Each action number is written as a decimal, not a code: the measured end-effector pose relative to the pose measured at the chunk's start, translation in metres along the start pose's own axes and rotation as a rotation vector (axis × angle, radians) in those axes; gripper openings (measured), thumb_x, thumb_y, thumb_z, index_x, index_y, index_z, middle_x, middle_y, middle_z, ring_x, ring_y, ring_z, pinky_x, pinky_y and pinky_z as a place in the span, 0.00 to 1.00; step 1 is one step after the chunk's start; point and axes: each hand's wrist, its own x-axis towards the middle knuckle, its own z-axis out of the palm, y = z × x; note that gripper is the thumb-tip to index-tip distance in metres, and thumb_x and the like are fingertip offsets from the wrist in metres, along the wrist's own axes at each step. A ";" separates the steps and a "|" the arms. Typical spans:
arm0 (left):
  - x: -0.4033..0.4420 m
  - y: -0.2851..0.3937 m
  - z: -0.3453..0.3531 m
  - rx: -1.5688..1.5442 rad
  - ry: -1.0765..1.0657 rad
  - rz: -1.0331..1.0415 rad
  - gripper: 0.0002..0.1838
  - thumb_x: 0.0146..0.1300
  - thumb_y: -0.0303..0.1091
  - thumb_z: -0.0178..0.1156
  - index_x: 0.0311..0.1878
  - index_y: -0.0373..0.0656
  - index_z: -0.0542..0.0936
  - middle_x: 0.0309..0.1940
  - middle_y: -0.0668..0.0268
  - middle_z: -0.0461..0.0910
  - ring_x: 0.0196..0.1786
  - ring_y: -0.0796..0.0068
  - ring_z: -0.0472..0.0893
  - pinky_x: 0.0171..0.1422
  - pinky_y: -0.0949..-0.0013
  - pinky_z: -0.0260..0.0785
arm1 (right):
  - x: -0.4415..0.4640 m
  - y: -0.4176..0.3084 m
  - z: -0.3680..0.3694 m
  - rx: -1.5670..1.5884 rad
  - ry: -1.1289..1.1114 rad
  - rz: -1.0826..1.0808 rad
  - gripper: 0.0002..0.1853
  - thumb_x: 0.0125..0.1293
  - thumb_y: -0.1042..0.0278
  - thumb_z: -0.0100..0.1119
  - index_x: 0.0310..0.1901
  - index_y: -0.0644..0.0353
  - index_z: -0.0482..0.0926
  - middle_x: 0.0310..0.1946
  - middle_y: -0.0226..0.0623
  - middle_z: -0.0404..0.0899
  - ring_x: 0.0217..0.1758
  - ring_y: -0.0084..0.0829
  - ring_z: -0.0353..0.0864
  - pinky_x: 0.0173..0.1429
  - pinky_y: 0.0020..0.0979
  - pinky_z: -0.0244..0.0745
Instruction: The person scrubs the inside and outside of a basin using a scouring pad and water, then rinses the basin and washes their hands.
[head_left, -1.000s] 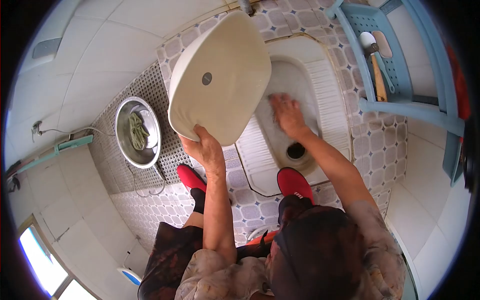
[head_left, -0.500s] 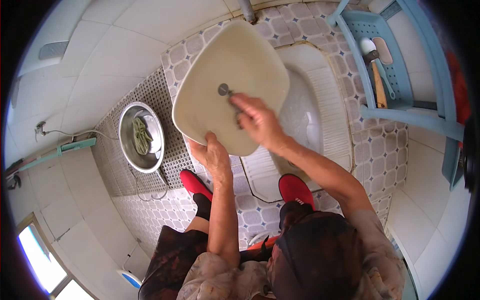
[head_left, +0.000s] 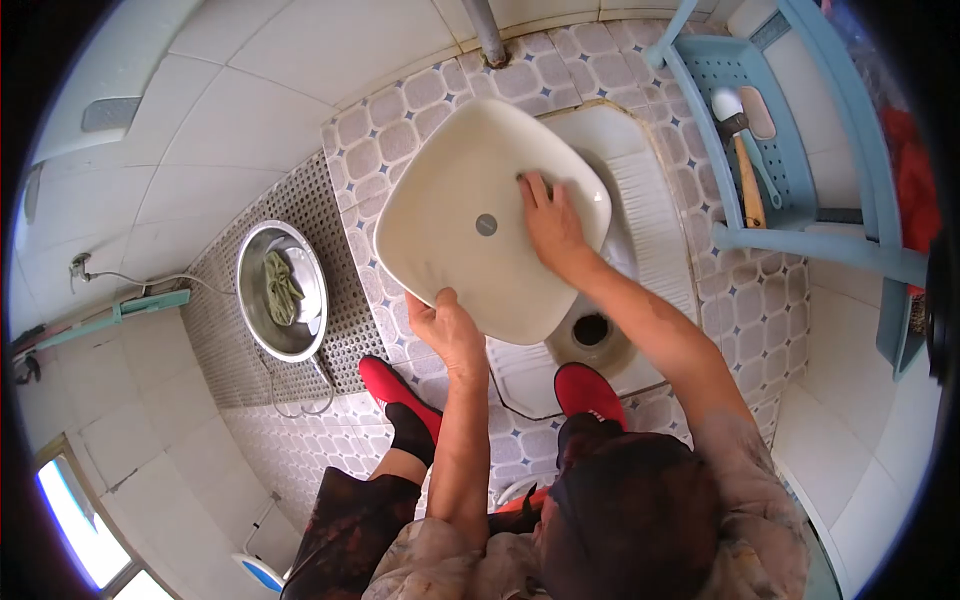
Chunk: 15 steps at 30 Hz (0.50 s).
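My left hand (head_left: 447, 330) grips the near-left rim of a cream basin (head_left: 450, 190), thumb inside and fingers beneath. The basin tilts over the white squat toilet (head_left: 650, 190) and covers part of it. A round grey drain fitting shows in its bottom. My right hand (head_left: 552, 222) lies against the inner surface at the right side, fingers bent and slightly apart, with a small dark spot at the fingertips that I cannot make out.
A steel bowl (head_left: 252, 310) with a green cloth (head_left: 282, 290) stands on a perforated mat (head_left: 345, 310) at left. At right, a blue rack (head_left: 810, 195) holds a wooden-handled tool (head_left: 748, 180). A grey pipe (head_left: 484, 30) meets the floor at the back.
The basin has come lower and nearer, its inside turned more upward. My right hand has gone from the toilet bowl across the basin's middle to its right inner side. My left hand keeps its grip.
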 end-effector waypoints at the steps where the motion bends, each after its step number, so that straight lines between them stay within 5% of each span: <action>1: -0.001 0.002 0.002 -0.028 0.017 -0.035 0.22 0.53 0.17 0.45 0.52 0.30 0.74 0.42 0.61 0.79 0.41 0.74 0.78 0.47 0.74 0.71 | -0.011 -0.005 -0.001 -0.005 -0.001 0.000 0.32 0.54 0.76 0.59 0.64 0.67 0.66 0.66 0.44 0.62 0.54 0.48 0.70 0.61 0.39 0.71; 4: -0.002 -0.011 0.000 -0.055 -0.009 -0.016 0.22 0.51 0.16 0.45 0.52 0.30 0.73 0.42 0.58 0.78 0.41 0.69 0.81 0.46 0.70 0.73 | -0.041 -0.027 -0.019 -0.038 -0.345 0.159 0.32 0.49 0.76 0.64 0.60 0.69 0.71 0.62 0.50 0.65 0.51 0.50 0.71 0.54 0.41 0.76; 6: -0.004 -0.009 0.006 -0.069 -0.008 0.004 0.22 0.51 0.15 0.45 0.52 0.31 0.73 0.42 0.58 0.79 0.41 0.70 0.81 0.46 0.70 0.73 | -0.042 -0.039 -0.061 -0.042 -0.732 -0.136 0.28 0.49 0.76 0.63 0.55 0.70 0.75 0.56 0.51 0.71 0.49 0.48 0.73 0.49 0.42 0.79; 8: -0.007 -0.005 0.008 -0.082 0.005 0.019 0.22 0.50 0.15 0.45 0.52 0.31 0.74 0.42 0.58 0.79 0.42 0.70 0.81 0.46 0.70 0.73 | -0.050 -0.048 -0.053 0.279 -0.790 -0.174 0.22 0.52 0.76 0.61 0.51 0.68 0.78 0.52 0.48 0.75 0.47 0.47 0.75 0.49 0.40 0.78; 9: -0.008 -0.002 0.006 -0.016 0.006 0.046 0.22 0.50 0.15 0.45 0.51 0.31 0.74 0.42 0.59 0.79 0.42 0.71 0.80 0.46 0.71 0.73 | -0.058 -0.056 -0.058 0.280 -0.792 -0.169 0.22 0.52 0.76 0.61 0.51 0.68 0.78 0.52 0.48 0.75 0.47 0.47 0.75 0.49 0.40 0.78; 11: -0.003 0.004 0.004 0.047 0.007 0.074 0.21 0.50 0.15 0.46 0.50 0.31 0.74 0.42 0.59 0.79 0.42 0.71 0.80 0.46 0.71 0.73 | -0.071 -0.067 -0.067 0.640 -0.441 -0.215 0.15 0.55 0.71 0.58 0.44 0.65 0.80 0.41 0.46 0.80 0.41 0.45 0.75 0.53 0.36 0.74; 15: 0.008 0.022 -0.006 0.041 0.037 0.207 0.18 0.51 0.16 0.47 0.47 0.32 0.75 0.39 0.61 0.80 0.40 0.73 0.80 0.47 0.72 0.73 | -0.071 -0.052 -0.054 0.610 -0.292 -0.287 0.18 0.54 0.78 0.55 0.48 0.53 0.82 0.51 0.32 0.77 0.49 0.43 0.72 0.53 0.36 0.75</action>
